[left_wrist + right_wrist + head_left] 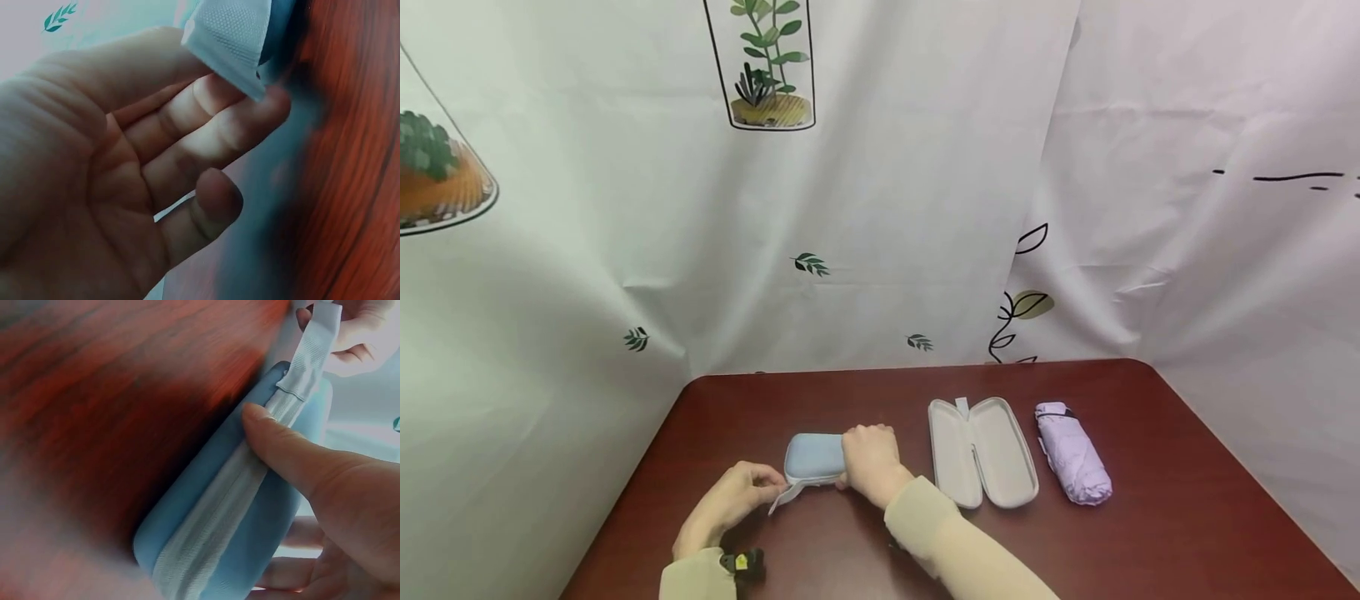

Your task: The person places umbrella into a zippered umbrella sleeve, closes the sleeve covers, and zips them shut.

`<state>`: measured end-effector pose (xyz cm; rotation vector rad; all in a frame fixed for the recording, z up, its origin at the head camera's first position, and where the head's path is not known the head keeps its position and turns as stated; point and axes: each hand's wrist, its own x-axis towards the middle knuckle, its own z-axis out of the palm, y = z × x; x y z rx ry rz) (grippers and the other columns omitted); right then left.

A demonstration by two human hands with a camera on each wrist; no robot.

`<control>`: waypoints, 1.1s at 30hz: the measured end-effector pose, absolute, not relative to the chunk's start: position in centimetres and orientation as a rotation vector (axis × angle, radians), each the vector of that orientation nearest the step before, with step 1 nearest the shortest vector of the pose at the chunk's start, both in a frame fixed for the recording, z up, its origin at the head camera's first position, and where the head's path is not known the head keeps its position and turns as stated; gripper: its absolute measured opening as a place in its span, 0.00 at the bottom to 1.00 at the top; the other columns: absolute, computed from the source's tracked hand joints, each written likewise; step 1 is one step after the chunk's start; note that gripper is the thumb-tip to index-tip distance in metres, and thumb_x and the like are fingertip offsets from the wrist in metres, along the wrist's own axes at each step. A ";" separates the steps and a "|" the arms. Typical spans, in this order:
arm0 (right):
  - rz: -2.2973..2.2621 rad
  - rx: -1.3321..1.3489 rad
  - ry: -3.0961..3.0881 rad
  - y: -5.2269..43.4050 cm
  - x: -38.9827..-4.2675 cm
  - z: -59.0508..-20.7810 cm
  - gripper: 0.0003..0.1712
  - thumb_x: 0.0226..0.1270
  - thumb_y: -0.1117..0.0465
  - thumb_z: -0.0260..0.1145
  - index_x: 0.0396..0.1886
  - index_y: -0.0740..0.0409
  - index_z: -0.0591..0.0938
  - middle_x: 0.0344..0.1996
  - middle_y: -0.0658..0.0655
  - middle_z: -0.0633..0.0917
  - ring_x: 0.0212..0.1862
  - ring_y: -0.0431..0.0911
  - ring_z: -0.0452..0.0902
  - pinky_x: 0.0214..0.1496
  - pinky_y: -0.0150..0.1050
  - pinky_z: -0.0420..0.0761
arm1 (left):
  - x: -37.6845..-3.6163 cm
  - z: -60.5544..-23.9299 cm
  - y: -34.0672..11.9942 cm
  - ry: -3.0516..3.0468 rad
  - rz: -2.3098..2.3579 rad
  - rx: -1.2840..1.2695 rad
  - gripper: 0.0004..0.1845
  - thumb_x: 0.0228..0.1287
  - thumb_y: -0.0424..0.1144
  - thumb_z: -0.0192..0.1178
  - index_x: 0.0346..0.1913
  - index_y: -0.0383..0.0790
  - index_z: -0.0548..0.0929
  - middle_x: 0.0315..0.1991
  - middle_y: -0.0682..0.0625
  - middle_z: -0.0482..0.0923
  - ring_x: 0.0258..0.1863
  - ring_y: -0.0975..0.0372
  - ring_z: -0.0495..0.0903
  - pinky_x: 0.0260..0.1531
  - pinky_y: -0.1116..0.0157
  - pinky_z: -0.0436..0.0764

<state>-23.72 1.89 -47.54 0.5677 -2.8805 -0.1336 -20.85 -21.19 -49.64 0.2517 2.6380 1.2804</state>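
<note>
right hand (868,462) hides half the blue case (812,456).

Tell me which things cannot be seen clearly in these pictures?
- Blue case: in the head view the right hand hides its right end.
- White strap: the top edge cuts it off in the left wrist view.
- Table: blurred in the right wrist view.
- Umbrella: details too small, head view.
</note>
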 end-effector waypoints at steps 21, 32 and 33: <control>-0.025 0.491 -2.788 2.0 -22.9 -49.0 0.39 0.38 0.28 0.75 0.33 0.59 0.84 0.23 0.52 0.83 0.28 0.48 0.80 0.28 0.42 0.76 | -21.6 -50.4 -19.0 2.731 1.376 0.128 0.04 0.64 0.31 0.60 0.32 0.37 0.83 0.26 0.51 0.77 0.29 0.61 0.72 0.30 0.64 0.71; 0.278 0.457 -2.862 2.4 -21.9 -49.3 0.47 0.49 0.35 0.74 0.52 0.72 0.77 0.34 0.62 0.83 0.36 0.53 0.82 0.35 0.44 0.80 | -22.0 -50.5 -17.5 2.615 1.565 0.012 0.15 0.69 0.43 0.60 0.42 0.31 0.77 0.26 0.47 0.82 0.25 0.57 0.83 0.26 0.60 0.78; 0.358 0.455 -2.889 2.5 -21.7 -49.2 0.48 0.51 0.36 0.73 0.55 0.74 0.75 0.37 0.64 0.83 0.38 0.54 0.82 0.38 0.45 0.81 | -22.1 -50.6 -17.3 2.605 1.582 0.008 0.16 0.68 0.43 0.61 0.44 0.30 0.75 0.27 0.47 0.83 0.26 0.56 0.84 0.26 0.60 0.78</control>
